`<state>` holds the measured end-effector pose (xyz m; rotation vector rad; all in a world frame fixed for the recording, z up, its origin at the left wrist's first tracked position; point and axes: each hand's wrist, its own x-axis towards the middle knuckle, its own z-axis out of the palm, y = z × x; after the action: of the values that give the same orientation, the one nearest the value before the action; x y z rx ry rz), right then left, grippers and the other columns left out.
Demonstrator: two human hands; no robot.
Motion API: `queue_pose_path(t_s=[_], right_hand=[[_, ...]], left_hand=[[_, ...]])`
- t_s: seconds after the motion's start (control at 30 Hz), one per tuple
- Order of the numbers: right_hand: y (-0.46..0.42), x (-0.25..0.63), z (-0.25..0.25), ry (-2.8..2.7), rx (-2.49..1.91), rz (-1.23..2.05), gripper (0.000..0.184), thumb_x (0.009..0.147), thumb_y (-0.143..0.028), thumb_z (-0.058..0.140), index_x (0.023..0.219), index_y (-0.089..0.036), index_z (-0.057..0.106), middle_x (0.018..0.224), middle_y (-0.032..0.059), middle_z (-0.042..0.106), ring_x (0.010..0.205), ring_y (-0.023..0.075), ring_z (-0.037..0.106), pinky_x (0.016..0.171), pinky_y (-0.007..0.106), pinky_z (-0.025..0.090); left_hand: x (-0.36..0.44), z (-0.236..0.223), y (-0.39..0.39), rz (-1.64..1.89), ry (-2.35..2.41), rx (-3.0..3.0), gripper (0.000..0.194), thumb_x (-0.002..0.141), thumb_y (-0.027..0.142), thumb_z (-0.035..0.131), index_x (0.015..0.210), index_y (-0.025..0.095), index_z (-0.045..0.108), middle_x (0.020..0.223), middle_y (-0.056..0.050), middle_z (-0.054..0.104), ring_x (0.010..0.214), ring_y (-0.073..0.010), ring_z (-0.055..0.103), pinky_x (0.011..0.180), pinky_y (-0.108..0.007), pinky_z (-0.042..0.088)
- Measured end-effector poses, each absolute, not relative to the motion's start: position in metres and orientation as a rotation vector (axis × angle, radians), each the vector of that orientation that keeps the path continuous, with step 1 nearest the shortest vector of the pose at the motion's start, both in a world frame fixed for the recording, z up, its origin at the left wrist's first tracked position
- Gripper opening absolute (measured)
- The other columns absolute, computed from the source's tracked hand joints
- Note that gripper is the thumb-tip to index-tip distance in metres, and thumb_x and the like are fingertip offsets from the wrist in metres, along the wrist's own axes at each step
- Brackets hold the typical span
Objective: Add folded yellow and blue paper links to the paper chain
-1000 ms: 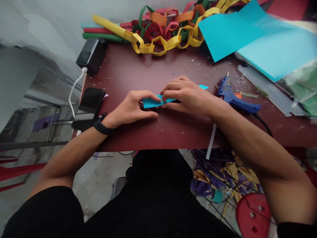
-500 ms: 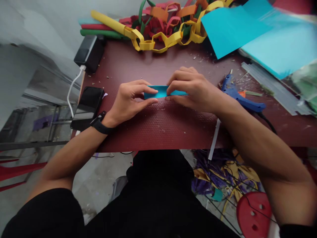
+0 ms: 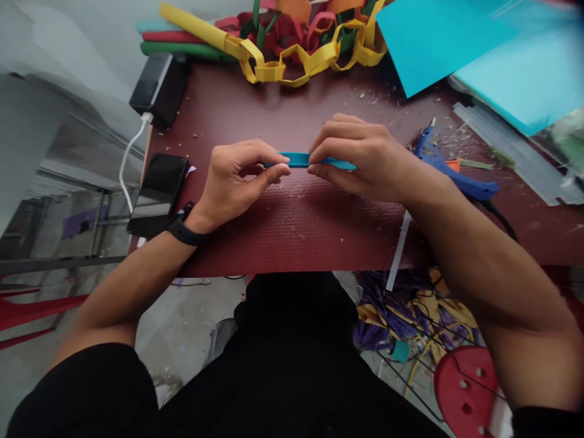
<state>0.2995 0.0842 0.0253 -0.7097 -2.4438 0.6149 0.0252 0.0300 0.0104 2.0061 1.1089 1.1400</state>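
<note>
A narrow blue paper strip (image 3: 298, 160), folded lengthwise, stretches between my two hands just above the dark red table (image 3: 274, 237). My left hand (image 3: 246, 176) pinches its left end between thumb and fingers. With thumb and fingertips, my right hand (image 3: 353, 158) grips the strip near its middle, and the right end shows beneath that palm. Part of the strip is hidden by the fingers. Close to my right wrist lies a blue glue gun (image 3: 449, 167).
Behind are a yellow paper chain (image 3: 319, 59) and blue paper sheets (image 3: 438, 45). Clear glue sticks (image 3: 506, 152) lie at right. A phone (image 3: 159, 185) and a black power bank (image 3: 159, 88) with a white cable sit left. A white stick (image 3: 398, 252) overhangs the front edge.
Glue on the strip's face showed earlier; now the strip is folded narrower and that face is hidden. My hands have risen slightly in view, and the right has shifted a little rightward.
</note>
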Motion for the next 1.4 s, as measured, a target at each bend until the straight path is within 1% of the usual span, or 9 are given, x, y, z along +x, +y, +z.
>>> queue_pose_path(t_s=[0.1, 0.23, 0.3, 0.4, 0.63, 0.87, 1.07, 1.27, 1.4], right_hand=[[0.080, 0.300, 0.027, -2.443, -0.744, 0.627, 0.031, 0.101, -0.066, 0.070, 0.097, -0.039, 0.083, 0.110, 0.0122, 0.081, 0.103, 0.0347, 0.066, 0.104, 0.058, 0.051], [0.073, 0.301, 0.029, -2.477, -0.768, 0.583, 0.034, 0.115, -0.051, 0.053, 0.116, -0.035, 0.083, 0.114, 0.0098, 0.079, 0.111, 0.0337, 0.069, 0.107, 0.057, 0.051], [0.072, 0.302, 0.028, -2.484, -0.767, 0.577, 0.033, 0.117, -0.049, 0.053, 0.125, -0.034, 0.081, 0.116, 0.0093, 0.078, 0.115, 0.0335, 0.070, 0.109, 0.056, 0.051], [0.074, 0.304, 0.025, -2.492, -0.765, 0.582, 0.032, 0.117, -0.050, 0.056, 0.129, -0.034, 0.081, 0.116, 0.0097, 0.078, 0.116, 0.0329, 0.070, 0.109, 0.054, 0.051], [0.076, 0.305, 0.022, -2.501, -0.732, 0.557, 0.038, 0.119, -0.054, 0.055, 0.120, -0.031, 0.085, 0.101, 0.0075, 0.073, 0.105, 0.0290, 0.071, 0.099, 0.047, 0.052], [0.076, 0.307, 0.022, -2.514, -0.731, 0.600, 0.032, 0.118, -0.047, 0.058, 0.120, -0.029, 0.084, 0.106, 0.0072, 0.076, 0.102, 0.0271, 0.071, 0.097, 0.044, 0.051], [0.080, 0.310, 0.020, -2.536, -0.697, 0.599, 0.028, 0.116, -0.046, 0.062, 0.115, -0.028, 0.083, 0.100, 0.0052, 0.075, 0.094, 0.0243, 0.069, 0.093, 0.041, 0.049], [0.078, 0.310, 0.025, -2.560, -0.654, 0.562, 0.026, 0.117, -0.036, 0.058, 0.108, -0.027, 0.081, 0.097, 0.0049, 0.073, 0.090, 0.0220, 0.066, 0.090, 0.038, 0.048], [0.078, 0.309, 0.026, -2.598, -0.591, 0.555, 0.025, 0.117, -0.030, 0.056, 0.106, -0.022, 0.077, 0.098, 0.0049, 0.072, 0.090, 0.0191, 0.065, 0.088, 0.034, 0.045]], left_hand=[[0.025, 0.006, 0.028, 1.176, 1.125, 1.955, 0.046, 0.103, 0.066, 0.087, 0.125, 0.026, 0.088, 0.099, -0.004, 0.087, 0.087, -0.0195, 0.087, 0.081, -0.034, 0.074], [0.026, 0.007, 0.027, 1.209, 1.075, 1.968, 0.034, 0.106, 0.057, 0.087, 0.116, 0.025, 0.091, 0.097, -0.004, 0.088, 0.088, -0.0202, 0.088, 0.083, -0.035, 0.077], [0.026, 0.008, 0.027, 1.219, 1.056, 1.967, 0.029, 0.107, 0.053, 0.088, 0.113, 0.025, 0.091, 0.096, -0.005, 0.089, 0.087, -0.0205, 0.089, 0.082, -0.035, 0.077], [0.026, 0.008, 0.027, 1.211, 1.086, 1.966, 0.028, 0.106, 0.051, 0.090, 0.111, 0.024, 0.092, 0.094, -0.005, 0.089, 0.086, -0.0215, 0.089, 0.081, -0.035, 0.078], [0.025, 0.007, 0.027, 1.183, 1.105, 1.972, 0.027, 0.106, 0.050, 0.089, 0.112, 0.024, 0.091, 0.097, -0.005, 0.088, 0.090, -0.0215, 0.090, 0.085, -0.036, 0.079], [0.026, 0.007, 0.026, 1.171, 1.115, 2.002, 0.028, 0.106, 0.050, 0.088, 0.110, 0.023, 0.092, 0.096, -0.005, 0.090, 0.086, -0.0219, 0.090, 0.080, -0.034, 0.079], [0.025, 0.010, 0.024, 1.162, 1.126, 1.946, 0.028, 0.107, 0.050, 0.088, 0.109, 0.022, 0.091, 0.095, -0.006, 0.089, 0.086, -0.0225, 0.090, 0.078, -0.033, 0.079], [0.025, 0.012, 0.026, 1.175, 1.106, 1.936, 0.025, 0.106, 0.046, 0.089, 0.108, 0.021, 0.092, 0.095, -0.006, 0.090, 0.084, -0.0212, 0.090, 0.076, -0.031, 0.077], [0.022, 0.010, 0.030, 1.166, 1.052, 1.951, 0.023, 0.099, 0.041, 0.097, 0.110, 0.022, 0.094, 0.098, -0.005, 0.091, 0.083, -0.0197, 0.088, 0.076, -0.028, 0.075]])
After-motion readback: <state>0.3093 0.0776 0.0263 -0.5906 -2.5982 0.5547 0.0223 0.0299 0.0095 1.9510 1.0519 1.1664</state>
